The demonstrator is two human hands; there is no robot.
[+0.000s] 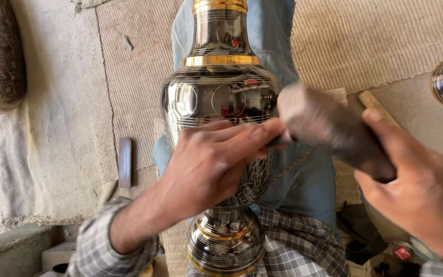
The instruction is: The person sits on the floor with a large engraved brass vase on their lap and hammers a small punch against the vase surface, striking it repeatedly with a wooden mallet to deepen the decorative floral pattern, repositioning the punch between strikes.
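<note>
Fingers of your left hand (pixel 216 164) pinch a thin chisel (pixel 278 139) against the shiny engraved vase (pixel 221 97) lying under both hands, while your right hand (pixel 411 184) grips the blurred mallet (pixel 329 128). A glancing strike could skid the tip, I judge, scarring the polished metal.

Both hands raised mid-frame: left hand (pixel 208 161) pinched, fingers together; right hand (pixel 411 179) curled in a grip.

Grey-white checked shirt sleeve (pixel 98 241), cuff rolled back; pale blue trousers (pixel 308 179), probably denim.
</note>
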